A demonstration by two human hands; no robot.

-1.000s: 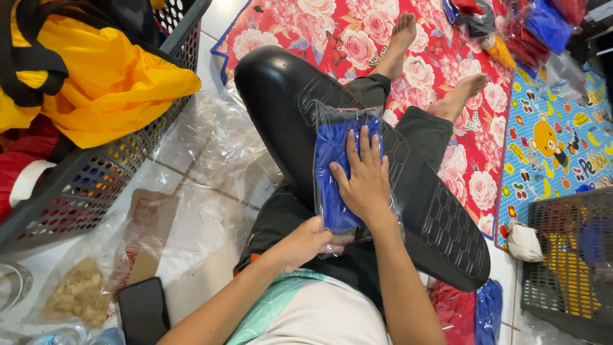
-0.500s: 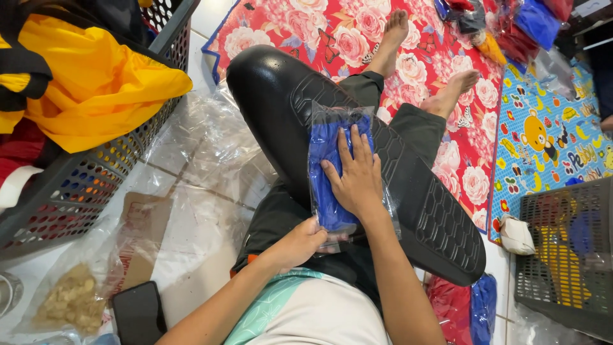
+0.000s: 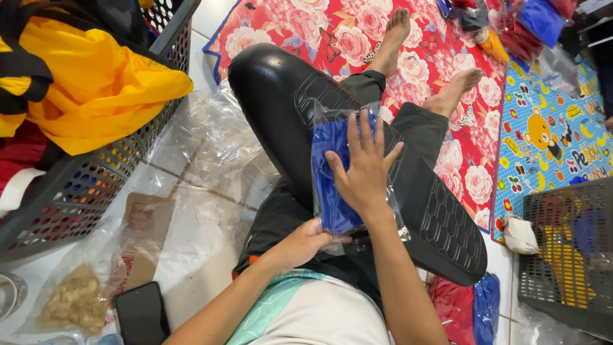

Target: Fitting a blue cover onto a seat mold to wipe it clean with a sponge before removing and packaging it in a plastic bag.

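A blue folded cloth in a clear plastic bag lies on a long black padded seat across my lap. My right hand presses flat on the bag, fingers spread. At the bag's near end, my left hand pinches the open plastic edge. My bare feet rest on a red floral mat beyond the seat.
A grey basket with yellow cloth stands at left. Clear bags, a cardboard piece, a black phone and a bag of beige bits lie on the white tiles. Another grey basket sits right, packed cloths below it.
My right hand has slid a little up the bag and pressed it flatter. My left hand keeps its grip on the bag's near end.
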